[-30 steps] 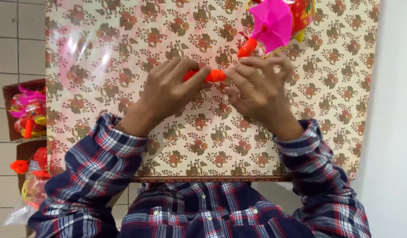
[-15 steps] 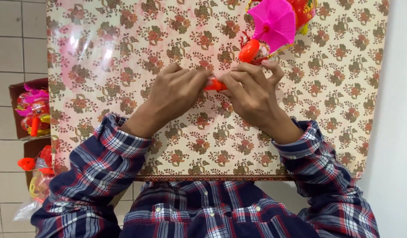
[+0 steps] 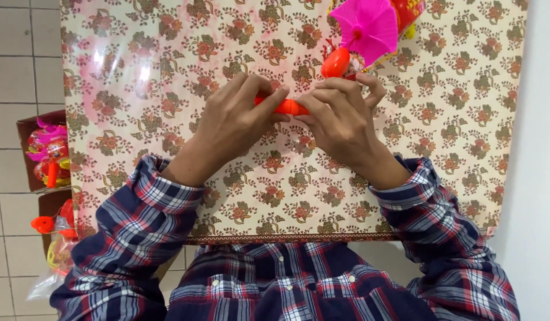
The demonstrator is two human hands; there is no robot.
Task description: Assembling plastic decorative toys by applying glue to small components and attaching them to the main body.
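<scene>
Both my hands meet over the middle of a table with a floral cloth [image 3: 168, 71]. My left hand [image 3: 233, 122] and my right hand [image 3: 340, 119] pinch the two ends of a short orange plastic stick [image 3: 287, 107]; only its middle shows between my fingers. Just beyond my right hand lies an orange oval plastic piece [image 3: 335, 62], and past it a bright pink umbrella-shaped toy part [image 3: 365, 25] on a pile of red and yellow toy parts [image 3: 407, 12].
On the tiled floor at the left stands a brown box [image 3: 26, 128] holding pink, red and yellow toys [image 3: 47, 156]. Below it lies a clear bag with more orange and yellow pieces [image 3: 56, 238]. A white wall [image 3: 539, 148] runs along the table's right side.
The view has drifted slightly, so table and hands sit a little higher in frame. My hands stay closed on the orange stick, fingers shifting slightly around it.
</scene>
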